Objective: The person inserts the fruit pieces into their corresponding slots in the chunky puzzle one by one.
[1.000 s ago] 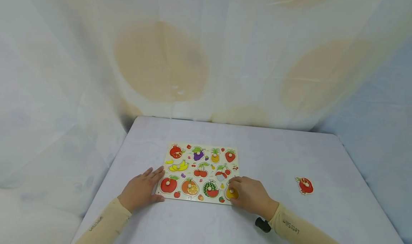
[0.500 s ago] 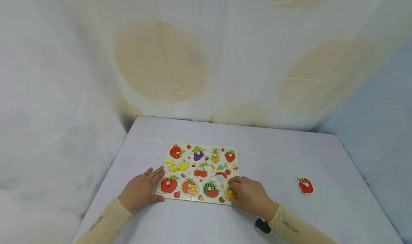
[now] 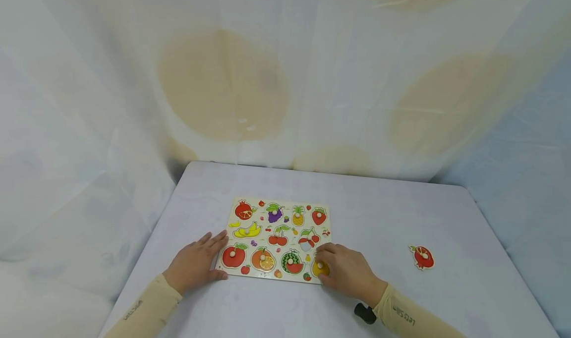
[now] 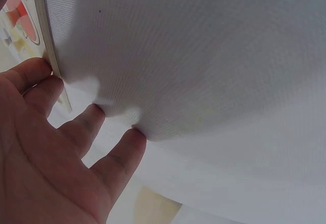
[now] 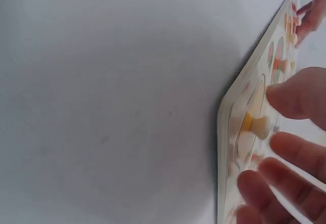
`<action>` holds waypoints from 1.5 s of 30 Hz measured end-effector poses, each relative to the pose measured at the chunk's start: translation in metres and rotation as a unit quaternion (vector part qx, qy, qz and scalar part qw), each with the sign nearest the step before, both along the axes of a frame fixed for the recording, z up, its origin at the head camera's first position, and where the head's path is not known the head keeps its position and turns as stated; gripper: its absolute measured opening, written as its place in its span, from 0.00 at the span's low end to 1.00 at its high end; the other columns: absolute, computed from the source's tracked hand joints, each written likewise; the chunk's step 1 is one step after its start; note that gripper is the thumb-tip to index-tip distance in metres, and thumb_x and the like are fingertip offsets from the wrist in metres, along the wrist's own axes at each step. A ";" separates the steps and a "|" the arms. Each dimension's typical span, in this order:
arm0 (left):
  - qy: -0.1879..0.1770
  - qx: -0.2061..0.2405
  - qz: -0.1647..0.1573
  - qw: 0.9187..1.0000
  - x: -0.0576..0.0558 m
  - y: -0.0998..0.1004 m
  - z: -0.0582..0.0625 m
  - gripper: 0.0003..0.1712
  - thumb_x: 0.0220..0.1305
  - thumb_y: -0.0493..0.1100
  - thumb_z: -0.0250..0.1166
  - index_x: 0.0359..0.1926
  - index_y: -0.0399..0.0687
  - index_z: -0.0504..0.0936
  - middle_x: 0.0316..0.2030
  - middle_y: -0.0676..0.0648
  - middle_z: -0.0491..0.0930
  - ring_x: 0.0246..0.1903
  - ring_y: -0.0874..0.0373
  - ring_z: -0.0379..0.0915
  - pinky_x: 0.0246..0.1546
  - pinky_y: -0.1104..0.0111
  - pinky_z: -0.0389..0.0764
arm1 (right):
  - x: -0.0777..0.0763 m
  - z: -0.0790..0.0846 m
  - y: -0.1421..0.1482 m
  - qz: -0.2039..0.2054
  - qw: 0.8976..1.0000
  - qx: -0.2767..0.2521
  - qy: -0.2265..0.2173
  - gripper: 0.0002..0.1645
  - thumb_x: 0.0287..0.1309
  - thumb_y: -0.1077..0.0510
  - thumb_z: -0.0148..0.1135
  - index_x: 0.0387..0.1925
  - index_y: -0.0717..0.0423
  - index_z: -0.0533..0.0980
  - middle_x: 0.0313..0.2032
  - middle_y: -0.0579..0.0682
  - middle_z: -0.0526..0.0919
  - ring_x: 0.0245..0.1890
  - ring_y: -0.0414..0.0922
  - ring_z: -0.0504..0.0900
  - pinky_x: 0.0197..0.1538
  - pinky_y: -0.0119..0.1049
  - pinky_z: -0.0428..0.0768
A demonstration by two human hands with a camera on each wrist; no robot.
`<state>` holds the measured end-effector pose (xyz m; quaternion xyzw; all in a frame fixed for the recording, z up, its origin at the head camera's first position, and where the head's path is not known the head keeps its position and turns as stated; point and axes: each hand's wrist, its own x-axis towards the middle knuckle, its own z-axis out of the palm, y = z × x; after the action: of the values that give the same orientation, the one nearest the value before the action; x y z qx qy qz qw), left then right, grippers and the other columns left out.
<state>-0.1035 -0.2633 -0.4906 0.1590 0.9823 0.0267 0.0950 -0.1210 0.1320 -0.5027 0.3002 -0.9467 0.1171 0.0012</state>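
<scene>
A white wooden fruit puzzle board (image 3: 272,275) lies flat on the table, its fruit pieces bearing small round knobs. At its left edge rests my left hand (image 3: 196,261); the left wrist view shows the fingers (image 4: 43,94) spread, some against the board's side, others on the cloth. My right hand (image 3: 348,273) is over the near right corner, by a yellow fruit piece (image 3: 320,268) that it partly hides. In the right wrist view, the piece's wooden knob (image 5: 261,127) stands between thumb and fingers with a gap around it. A loose pomegranate piece (image 3: 422,257) lies to the right.
A small black cylindrical object (image 3: 365,313) sits under the right forearm, near the sleeve cuff. White cloth covers the table (image 3: 379,214), and pale curtains (image 3: 334,80) with tan spots hang behind and beside it.
</scene>
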 end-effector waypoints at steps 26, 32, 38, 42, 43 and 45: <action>0.004 -0.004 -0.009 1.000 -0.002 -0.001 -0.001 0.55 0.49 0.67 0.75 0.72 0.46 0.68 0.73 0.47 0.63 0.69 0.38 0.58 0.60 0.43 0.71 | -0.023 0.013 0.149 -0.136 0.990 -0.003 0.030 0.26 0.46 0.51 0.79 0.48 0.53 0.82 0.55 0.53 0.81 0.34 0.46 0.83 0.20 0.32 0.74; 0.000 0.000 -0.006 1.000 -0.002 -0.002 -0.004 0.55 0.49 0.67 0.75 0.73 0.47 0.67 0.73 0.48 0.62 0.70 0.39 0.58 0.61 0.43 0.70 | -0.023 0.012 0.202 -0.188 0.980 0.019 -0.055 0.32 0.48 0.51 0.77 0.54 0.60 0.79 0.58 0.65 0.75 0.40 0.54 0.81 0.34 0.51 0.82; -0.007 -0.003 -0.002 1.000 -0.002 0.000 -0.001 0.55 0.49 0.66 0.75 0.73 0.46 0.67 0.73 0.48 0.62 0.70 0.38 0.57 0.62 0.43 0.69 | -0.021 0.002 0.228 -0.202 0.973 0.018 -0.113 0.41 0.45 0.51 0.80 0.58 0.65 0.75 0.56 0.71 0.74 0.48 0.63 0.78 0.47 0.62 0.79; -0.008 -0.001 -0.005 1.000 -0.002 0.000 0.001 0.55 0.50 0.66 0.75 0.73 0.45 0.67 0.73 0.47 0.62 0.70 0.38 0.57 0.62 0.43 0.69 | -0.021 -0.003 0.231 -0.206 0.971 0.016 -0.121 0.39 0.45 0.52 0.80 0.57 0.65 0.75 0.54 0.70 0.75 0.50 0.65 0.78 0.49 0.63 0.78; -0.008 0.000 -0.007 1.000 -0.002 -0.001 0.000 0.55 0.50 0.66 0.75 0.73 0.45 0.67 0.73 0.47 0.62 0.70 0.37 0.57 0.62 0.43 0.69 | -0.022 -0.004 0.231 -0.206 0.971 0.015 -0.122 0.39 0.45 0.52 0.80 0.57 0.65 0.75 0.54 0.70 0.76 0.50 0.65 0.78 0.49 0.63 0.77; -0.008 0.000 -0.007 1.000 -0.002 -0.001 0.000 0.55 0.50 0.66 0.74 0.73 0.45 0.67 0.73 0.47 0.62 0.70 0.38 0.57 0.62 0.43 0.69 | -0.022 -0.005 0.231 -0.205 0.971 0.014 -0.122 0.38 0.45 0.53 0.79 0.56 0.65 0.76 0.54 0.69 0.76 0.51 0.65 0.78 0.49 0.63 0.77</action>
<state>-0.1054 -0.2647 -0.4901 0.1659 0.9803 0.0271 0.1032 -0.1432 0.3631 -0.5078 0.0827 -0.9826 0.1371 -0.0945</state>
